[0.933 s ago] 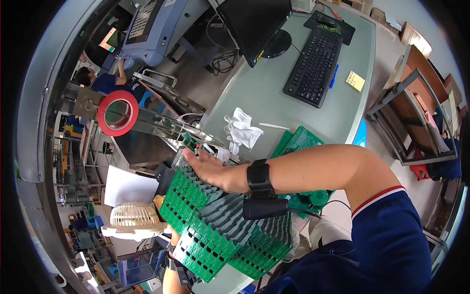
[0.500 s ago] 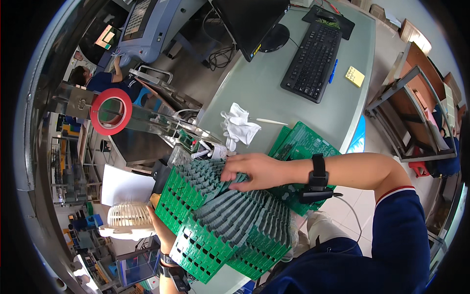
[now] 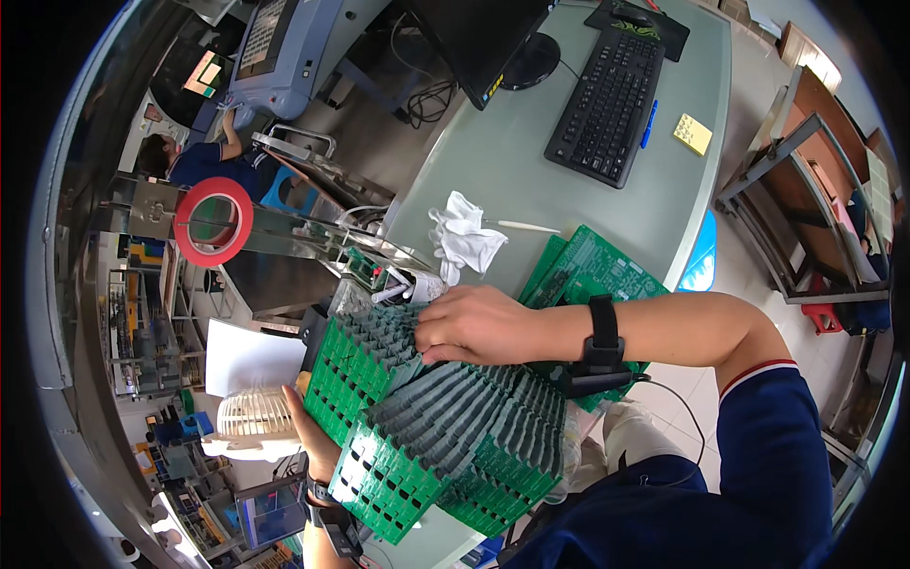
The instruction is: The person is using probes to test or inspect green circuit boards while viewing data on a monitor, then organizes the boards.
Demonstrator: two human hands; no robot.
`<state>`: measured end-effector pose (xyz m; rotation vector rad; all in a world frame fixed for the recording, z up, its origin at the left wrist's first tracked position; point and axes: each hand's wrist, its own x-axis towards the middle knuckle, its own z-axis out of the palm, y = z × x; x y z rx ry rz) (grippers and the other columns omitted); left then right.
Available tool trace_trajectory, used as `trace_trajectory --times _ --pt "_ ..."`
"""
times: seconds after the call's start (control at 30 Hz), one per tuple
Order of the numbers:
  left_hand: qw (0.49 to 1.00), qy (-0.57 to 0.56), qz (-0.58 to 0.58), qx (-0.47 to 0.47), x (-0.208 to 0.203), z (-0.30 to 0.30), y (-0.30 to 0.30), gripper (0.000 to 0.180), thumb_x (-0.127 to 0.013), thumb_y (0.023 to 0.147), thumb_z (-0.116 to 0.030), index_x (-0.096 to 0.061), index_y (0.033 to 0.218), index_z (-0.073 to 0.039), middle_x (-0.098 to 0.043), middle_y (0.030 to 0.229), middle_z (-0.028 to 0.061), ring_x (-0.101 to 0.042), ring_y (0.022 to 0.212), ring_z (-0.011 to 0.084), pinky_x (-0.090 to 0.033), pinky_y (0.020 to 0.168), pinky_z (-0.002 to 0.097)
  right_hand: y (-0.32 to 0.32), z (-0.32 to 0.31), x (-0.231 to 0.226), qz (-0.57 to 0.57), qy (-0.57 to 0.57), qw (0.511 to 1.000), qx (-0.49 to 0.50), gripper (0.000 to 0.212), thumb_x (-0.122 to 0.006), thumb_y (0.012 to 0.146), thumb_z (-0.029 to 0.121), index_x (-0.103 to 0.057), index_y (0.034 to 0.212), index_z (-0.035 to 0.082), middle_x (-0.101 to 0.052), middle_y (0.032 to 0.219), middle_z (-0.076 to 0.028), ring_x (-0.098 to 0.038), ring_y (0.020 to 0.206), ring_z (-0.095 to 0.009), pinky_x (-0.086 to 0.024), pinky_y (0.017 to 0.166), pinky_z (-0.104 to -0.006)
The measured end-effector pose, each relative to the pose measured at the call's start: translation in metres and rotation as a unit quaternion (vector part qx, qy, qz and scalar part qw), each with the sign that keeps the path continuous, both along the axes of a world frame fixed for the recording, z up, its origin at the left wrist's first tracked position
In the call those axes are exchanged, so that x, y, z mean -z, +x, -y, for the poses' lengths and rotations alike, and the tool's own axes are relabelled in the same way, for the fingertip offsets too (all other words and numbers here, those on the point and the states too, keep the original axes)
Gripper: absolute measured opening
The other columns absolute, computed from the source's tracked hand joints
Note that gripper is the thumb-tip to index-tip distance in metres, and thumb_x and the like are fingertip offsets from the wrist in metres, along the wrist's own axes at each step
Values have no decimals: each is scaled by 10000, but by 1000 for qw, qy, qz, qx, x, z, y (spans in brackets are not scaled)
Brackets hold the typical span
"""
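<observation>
A thick stack of green circuit boards [image 3: 384,484] leans in fanned bundles at the near middle, its grey stepped edges facing up. My left hand [image 3: 311,431] grips the stack's left side, thumb up along it; the boards hide most of its fingers. Over the top of the stack, my right hand [image 3: 474,327] has its fingers curled down and pressed together at the board edges between two bundles. What lies right under those fingertips is hidden. Beneath my right wrist lie other flat green circuit boards [image 3: 607,270] on the table.
White gloves [image 3: 464,232] and a thin white stick [image 3: 521,226] lie beyond the stack. Farther off are a keyboard [image 3: 607,104], a blue pen [image 3: 649,123] and yellow sticky notes [image 3: 693,135]. A white fan [image 3: 254,417] and red tape roll [image 3: 213,221] stand left. Another person sits far left.
My right hand has shifted slightly left, and its thumb and fingers, parted before, have drawn together at the board edges. My left hand still holds the stack's side.
</observation>
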<state>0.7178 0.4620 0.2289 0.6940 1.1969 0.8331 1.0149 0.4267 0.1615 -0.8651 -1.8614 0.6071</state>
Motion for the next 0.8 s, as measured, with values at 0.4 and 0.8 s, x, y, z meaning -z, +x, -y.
trace_trajectory --times 0.4,0.8 --pt "999 30 -1 43 29 5 -23 536 -500 926 -480 -526 1235 -43 -602 1180 123 -588 1057 242 -463 898 360 33 -23 27 80 -137 987 -12 148 -638 842 247 -615 884 107 -629 873 -44 -625 837 -261 -484 706 -377" --pt "969 92 -88 211 107 77 -52 425 -557 912 -385 -559 1163 -42 -634 1101 115 -614 997 231 -483 839 345 -3 -16 61 120 -86 989 -24 222 -705 730 214 -555 844 97 -634 840 -54 -628 806 -294 -488 650 -427"
